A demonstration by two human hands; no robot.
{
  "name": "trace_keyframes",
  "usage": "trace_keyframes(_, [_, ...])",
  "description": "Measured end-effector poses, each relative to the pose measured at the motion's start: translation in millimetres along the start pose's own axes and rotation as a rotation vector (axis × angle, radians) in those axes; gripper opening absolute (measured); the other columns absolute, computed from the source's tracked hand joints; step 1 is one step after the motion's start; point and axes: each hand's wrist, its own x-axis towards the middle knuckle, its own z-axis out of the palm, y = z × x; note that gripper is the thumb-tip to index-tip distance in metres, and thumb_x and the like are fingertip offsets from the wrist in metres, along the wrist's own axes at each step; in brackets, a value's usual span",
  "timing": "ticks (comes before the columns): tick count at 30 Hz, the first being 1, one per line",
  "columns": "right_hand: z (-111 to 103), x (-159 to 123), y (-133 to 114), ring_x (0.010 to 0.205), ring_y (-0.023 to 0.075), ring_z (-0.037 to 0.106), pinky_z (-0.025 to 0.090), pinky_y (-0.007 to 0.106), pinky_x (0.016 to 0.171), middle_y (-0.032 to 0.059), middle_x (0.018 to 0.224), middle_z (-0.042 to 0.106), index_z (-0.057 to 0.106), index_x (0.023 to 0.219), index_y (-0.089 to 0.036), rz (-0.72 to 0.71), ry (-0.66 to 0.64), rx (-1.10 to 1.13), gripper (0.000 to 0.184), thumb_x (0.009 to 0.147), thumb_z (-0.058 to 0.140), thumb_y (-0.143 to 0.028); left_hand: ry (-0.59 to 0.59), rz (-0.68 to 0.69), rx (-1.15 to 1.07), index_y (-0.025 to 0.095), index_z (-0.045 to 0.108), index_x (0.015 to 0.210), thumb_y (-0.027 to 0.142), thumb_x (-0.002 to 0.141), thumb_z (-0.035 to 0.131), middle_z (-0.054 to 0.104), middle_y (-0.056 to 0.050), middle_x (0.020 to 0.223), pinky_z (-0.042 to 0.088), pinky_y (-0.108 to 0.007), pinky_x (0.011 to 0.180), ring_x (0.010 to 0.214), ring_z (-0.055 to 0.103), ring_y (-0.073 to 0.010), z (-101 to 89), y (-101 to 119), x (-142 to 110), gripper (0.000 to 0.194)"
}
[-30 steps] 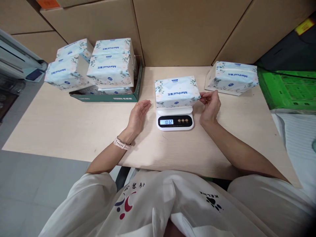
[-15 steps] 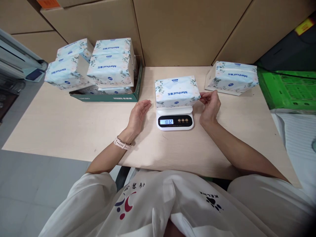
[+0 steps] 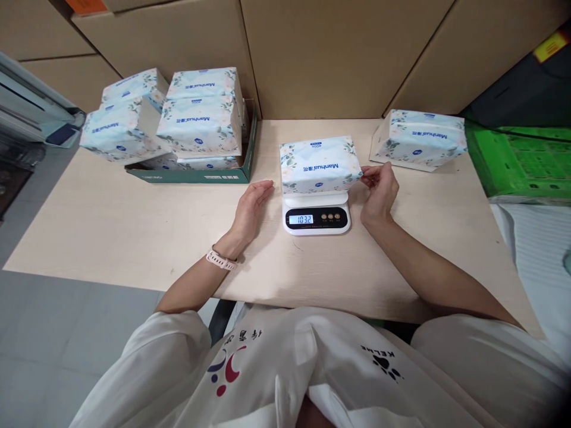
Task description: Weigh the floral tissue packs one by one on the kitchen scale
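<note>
A pack of tissues (image 3: 320, 163) with a blue floral print lies on a small white kitchen scale (image 3: 317, 228), whose lit display reads 103.2. My left hand (image 3: 252, 208) rests on the table left of the scale, fingers stretched out and holding nothing, with a gap to the pack. On the other side, my right hand (image 3: 380, 191) has its fingertips at the pack's lower right edge. Its fingers are slightly bent and not wrapped round the pack; whether they touch it I cannot tell.
Several more tissue packs (image 3: 200, 126) are piled in and over a green open carton (image 3: 191, 174) at the back left. A further tissue pack (image 3: 422, 139) stands at the back right. Large cardboard boxes (image 3: 321, 59) wall off the table's (image 3: 134, 238) rear; green packages (image 3: 530, 163) sit beyond its right edge.
</note>
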Motion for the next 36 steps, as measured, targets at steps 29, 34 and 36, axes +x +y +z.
trace_keyframes(29, [-0.7, -2.3, -1.8, 0.094, 0.0187, 0.073, 0.057, 0.038, 0.096, 0.0036, 0.085, 0.072, 0.06, 0.067, -0.022, -0.01, -0.03, -0.01, 0.07, 0.1, 0.042, -0.082, 0.002, 0.002, 0.013, 0.02, 0.077, 0.106, 0.038, 0.089, 0.072, 0.077, -0.008, 0.126, 0.042, -0.044, 0.132, 0.131, 0.069, -0.025, -1.0, -2.3, 0.8, 0.025])
trace_keyframes(34, [-1.4, -5.2, -3.0, 0.097, 0.0189, 0.073, 0.056, 0.039, 0.102, 0.0033, 0.087, 0.071, 0.063, 0.072, -0.022, -0.05, -0.029, -0.064, 0.068, 0.103, 0.039, -0.077, -0.063, 0.023, 0.078, 0.02, 0.076, 0.113, 0.046, 0.09, 0.074, 0.074, -0.011, 0.136, 0.037, -0.049, 0.135, 0.144, 0.062, -0.03, -2.3, -2.8, -0.9, 0.035])
trace_keyframes(36, [-2.9, -8.0, -5.5, 0.099, 0.0193, 0.072, 0.055, 0.04, 0.105, 0.0035, 0.091, 0.072, 0.067, 0.078, -0.022, -0.094, -0.044, -0.107, 0.064, 0.105, 0.039, -0.072, -0.112, 0.035, 0.103, 0.022, 0.076, 0.119, 0.049, 0.091, 0.073, 0.072, -0.01, 0.144, 0.032, -0.051, 0.138, 0.151, 0.057, -0.0317, -2.2, -3.2, -2.4, 0.039])
